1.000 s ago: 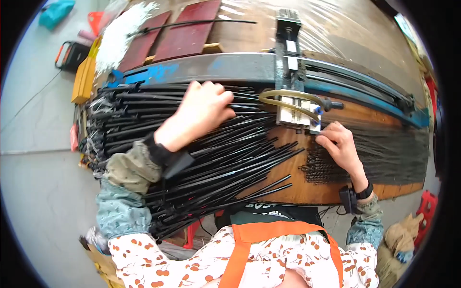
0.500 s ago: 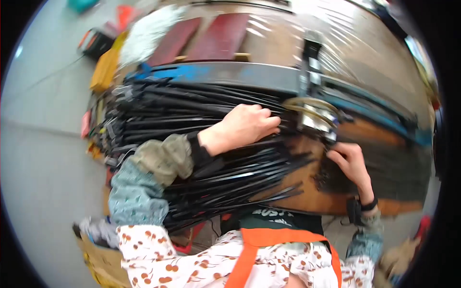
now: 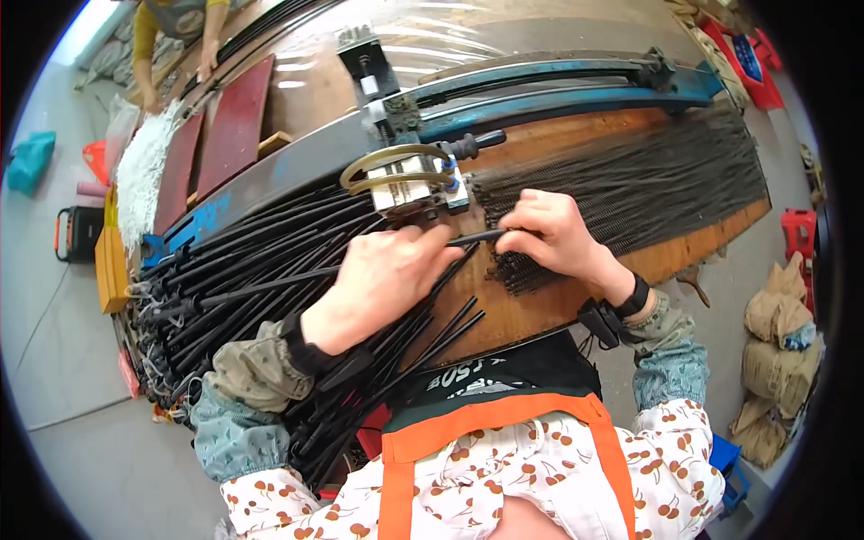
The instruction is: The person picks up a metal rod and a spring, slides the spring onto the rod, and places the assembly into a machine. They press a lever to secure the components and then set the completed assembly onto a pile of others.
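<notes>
A thin black tube (image 3: 474,238) runs across in front of me, tilted up slightly to the right. My left hand (image 3: 382,279) is closed round it partway along. Its right end disappears into the pinched fingers of my right hand (image 3: 553,236); whether they hold anything more is hidden. Just beyond both hands stands a small metal fixture (image 3: 405,191) with yellowish hoses and a black lever (image 3: 481,142). Under and beside my left hand lies a big pile of similar black tubes (image 3: 243,261). Beyond my right hand spreads a bundle of long, thin, dark ridged strands (image 3: 630,180).
A blue-painted metal rail (image 3: 558,99) crosses the wooden table (image 3: 468,310) behind the fixture. Two dark red boards (image 3: 236,126) and a white heap (image 3: 148,175) lie at the far left. Another person's hand (image 3: 207,61) works there. Brown sacks (image 3: 778,360) stand on the floor at right.
The view has swung to the right. My right hand has left the front of the fixture and closed at the tube's end. My left hand now holds that tube instead of resting over the pile.
</notes>
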A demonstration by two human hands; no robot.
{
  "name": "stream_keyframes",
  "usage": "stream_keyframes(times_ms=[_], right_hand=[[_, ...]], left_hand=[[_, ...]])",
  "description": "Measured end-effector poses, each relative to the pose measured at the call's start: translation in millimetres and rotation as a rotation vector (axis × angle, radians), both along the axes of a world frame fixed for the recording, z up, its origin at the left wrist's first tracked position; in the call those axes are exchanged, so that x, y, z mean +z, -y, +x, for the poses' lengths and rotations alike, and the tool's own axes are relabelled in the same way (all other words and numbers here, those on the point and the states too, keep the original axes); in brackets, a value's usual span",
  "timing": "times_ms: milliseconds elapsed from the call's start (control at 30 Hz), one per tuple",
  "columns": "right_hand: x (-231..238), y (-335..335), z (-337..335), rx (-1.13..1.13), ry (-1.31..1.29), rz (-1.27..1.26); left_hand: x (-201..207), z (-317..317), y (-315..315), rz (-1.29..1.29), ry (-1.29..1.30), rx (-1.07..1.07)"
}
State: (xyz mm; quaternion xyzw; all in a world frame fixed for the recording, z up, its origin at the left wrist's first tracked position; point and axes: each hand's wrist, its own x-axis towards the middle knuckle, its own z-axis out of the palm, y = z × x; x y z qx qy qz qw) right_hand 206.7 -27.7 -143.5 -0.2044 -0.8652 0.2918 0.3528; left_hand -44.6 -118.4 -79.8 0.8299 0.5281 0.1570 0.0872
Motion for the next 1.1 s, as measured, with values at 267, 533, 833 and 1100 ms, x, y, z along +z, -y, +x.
stream_keyframes(times_ms=[267, 533, 833, 1100], right_hand=[[17.8, 10.7, 6.6, -0.096, 0.071, 0.395], [-26.0, -90.2, 122.8, -0.778, 0.194, 0.143], [-7.0, -107.7, 213.1, -0.893, 0.047, 0.39], [-4.5, -131.3, 277.5, -1.098, 0.019, 0.43]], left_hand=[[-0.7, 32.6, -10.1, 0.121, -0.143, -0.044], [95.6, 29.5, -76.7, 0.229, -0.295, -0.132], [60.5, 79.9, -136.2, 0.236, -0.232, -0.339], [58.7, 86.6, -152.1, 0.164, -0.169, -0.368]])
